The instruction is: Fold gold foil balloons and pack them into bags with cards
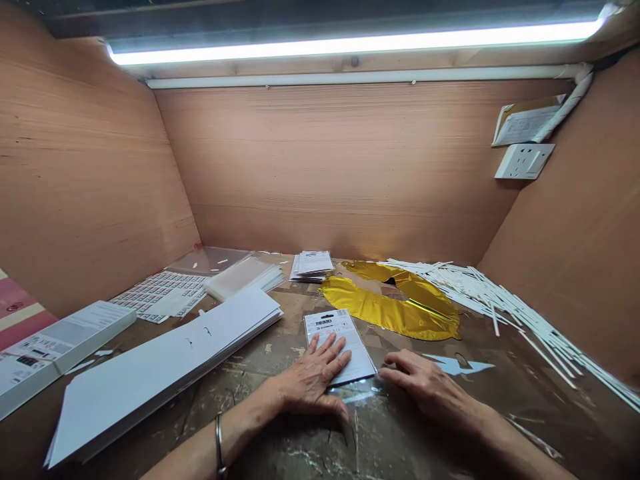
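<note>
A white printed packet (357,353) in clear film lies on the dark tabletop, in front of me. My left hand (316,373) rests flat on its lower left part, fingers spread. Clear film shows below the packet's bottom edge. My right hand (425,383) is at the packet's lower right corner, its fingers curled and thumb close to the index finger; whether anything is between them is too small to tell. Just beyond the packet lies a flat gold foil number balloon (345,301).
White sticks (480,290) are heaped at the right. Similar packets (313,265) are stacked at the back. Stacked white sheets (165,367), clear bags (245,277), a sticker sheet (163,293) and banded printed cards (65,347) lie left. A light-blue cutout (455,365) sits beyond my right hand.
</note>
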`<action>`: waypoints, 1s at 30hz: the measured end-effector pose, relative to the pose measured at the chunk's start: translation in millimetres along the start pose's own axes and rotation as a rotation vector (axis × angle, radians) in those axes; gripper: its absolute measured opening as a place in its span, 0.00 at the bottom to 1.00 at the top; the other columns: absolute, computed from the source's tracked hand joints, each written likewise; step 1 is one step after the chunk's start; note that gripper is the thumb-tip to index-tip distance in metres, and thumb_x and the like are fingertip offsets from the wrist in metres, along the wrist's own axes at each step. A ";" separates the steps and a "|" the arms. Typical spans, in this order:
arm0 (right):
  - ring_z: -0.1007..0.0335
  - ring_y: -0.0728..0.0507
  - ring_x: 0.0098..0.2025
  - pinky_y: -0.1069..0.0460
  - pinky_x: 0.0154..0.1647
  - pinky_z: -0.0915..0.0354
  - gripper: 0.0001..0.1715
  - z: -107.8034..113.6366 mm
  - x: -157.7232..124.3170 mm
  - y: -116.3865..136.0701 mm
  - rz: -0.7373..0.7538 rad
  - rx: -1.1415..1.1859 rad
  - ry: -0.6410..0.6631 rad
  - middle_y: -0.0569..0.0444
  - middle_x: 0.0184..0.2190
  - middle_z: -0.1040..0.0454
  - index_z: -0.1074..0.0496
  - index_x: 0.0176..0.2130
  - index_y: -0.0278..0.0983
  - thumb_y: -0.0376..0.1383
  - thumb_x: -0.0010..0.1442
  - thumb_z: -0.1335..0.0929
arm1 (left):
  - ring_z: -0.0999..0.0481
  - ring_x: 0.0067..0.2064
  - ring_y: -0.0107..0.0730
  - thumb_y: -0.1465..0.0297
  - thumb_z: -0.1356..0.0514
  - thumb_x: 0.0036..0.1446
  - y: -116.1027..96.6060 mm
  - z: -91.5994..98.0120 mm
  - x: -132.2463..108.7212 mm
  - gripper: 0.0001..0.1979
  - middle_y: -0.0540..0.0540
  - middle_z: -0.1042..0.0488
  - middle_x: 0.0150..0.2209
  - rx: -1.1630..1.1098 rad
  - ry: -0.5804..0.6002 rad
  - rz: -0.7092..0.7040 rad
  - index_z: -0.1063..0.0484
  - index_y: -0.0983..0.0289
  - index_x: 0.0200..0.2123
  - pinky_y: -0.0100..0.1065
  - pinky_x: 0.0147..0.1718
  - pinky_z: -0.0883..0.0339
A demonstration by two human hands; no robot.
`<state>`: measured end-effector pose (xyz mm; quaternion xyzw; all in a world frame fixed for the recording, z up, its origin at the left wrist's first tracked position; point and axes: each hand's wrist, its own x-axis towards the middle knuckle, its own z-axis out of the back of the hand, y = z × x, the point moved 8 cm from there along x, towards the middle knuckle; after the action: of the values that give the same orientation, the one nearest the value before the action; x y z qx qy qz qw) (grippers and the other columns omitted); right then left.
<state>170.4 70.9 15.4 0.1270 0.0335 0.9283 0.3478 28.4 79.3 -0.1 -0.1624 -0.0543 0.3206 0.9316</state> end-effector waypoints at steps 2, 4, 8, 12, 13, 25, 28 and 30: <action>0.39 0.48 0.37 0.52 0.36 0.41 0.17 -1.3 -3.4 3.0 0.039 -0.029 0.020 0.50 0.39 0.34 0.34 0.45 0.44 0.31 0.61 0.44 | 0.66 0.61 0.53 0.45 0.49 0.44 -5.6 6.6 -5.7 0.45 0.64 0.62 0.61 0.011 -0.051 -0.047 0.58 0.62 0.60 0.55 0.54 0.70; 0.39 0.47 0.37 0.52 0.36 0.41 0.16 -3.4 -2.8 6.7 0.067 -0.028 0.009 0.50 0.40 0.34 0.33 0.44 0.44 0.32 0.61 0.44 | 0.63 0.61 0.51 0.45 0.47 0.43 -13.2 11.7 -15.1 0.44 0.64 0.58 0.61 0.029 -0.094 -0.089 0.54 0.62 0.59 0.53 0.55 0.70; 0.39 0.46 0.40 0.50 0.39 0.41 0.13 -3.3 4.9 12.8 0.052 0.100 -0.083 0.50 0.42 0.34 0.31 0.35 0.40 0.31 0.60 0.43 | 0.53 0.60 0.47 0.48 0.46 0.45 -23.4 9.4 -34.5 0.40 0.64 0.45 0.57 -0.013 -0.094 -0.119 0.48 0.64 0.56 0.48 0.56 0.65; 0.37 0.48 0.39 0.53 0.39 0.40 0.10 -3.4 14.4 7.9 -0.101 0.371 -0.179 0.50 0.38 0.33 0.35 0.30 0.36 0.31 0.59 0.43 | 0.40 0.54 0.40 0.58 0.46 0.53 -19.4 8.1 -37.8 0.20 0.59 0.34 0.49 -0.104 -0.213 -0.044 0.35 0.64 0.45 0.40 0.55 0.55; 0.37 0.48 0.36 0.53 0.37 0.40 0.09 -6.0 16.8 4.8 -0.165 0.405 -0.183 0.51 0.35 0.33 0.37 0.29 0.36 0.31 0.59 0.42 | 0.36 0.50 0.37 0.63 0.48 0.55 -15.5 9.4 -36.3 0.13 0.57 0.31 0.45 -0.135 -0.272 0.008 0.31 0.64 0.40 0.38 0.53 0.50; 0.41 0.49 0.20 0.54 0.20 0.43 0.05 -40.4 26.5 -21.9 -0.719 0.881 -0.213 0.60 0.18 0.39 0.41 0.25 0.37 0.33 0.41 0.38 | 0.33 0.41 0.36 0.80 0.50 0.38 29.3 7.7 -36.2 0.09 0.55 0.31 0.36 -0.329 -0.668 0.666 0.38 0.64 0.13 0.37 0.40 0.37; 0.43 0.51 0.17 0.55 0.16 0.42 0.21 -53.8 26.2 -22.1 -0.739 1.269 -0.276 0.63 0.20 0.41 0.41 0.37 0.38 0.33 0.38 0.36 | 0.39 0.51 0.45 0.79 0.46 0.38 40.4 3.3 -45.0 0.06 0.57 0.39 0.51 -0.387 -0.696 0.763 0.36 0.64 0.15 0.45 0.47 0.42; 0.41 0.51 0.17 0.55 0.16 0.41 0.23 -56.5 26.6 -23.6 -0.727 1.340 -0.322 0.62 0.20 0.40 0.39 0.39 0.38 0.35 0.39 0.35 | 0.36 0.49 0.45 0.79 0.44 0.38 49.1 -0.3 -49.5 0.06 0.59 0.39 0.51 -0.526 -0.717 0.803 0.37 0.64 0.15 0.44 0.45 0.39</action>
<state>151.4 107.7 -37.0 0.4244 0.5761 0.5077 0.4799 -39.0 85.3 -16.9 -0.2769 -0.3774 0.6583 0.5896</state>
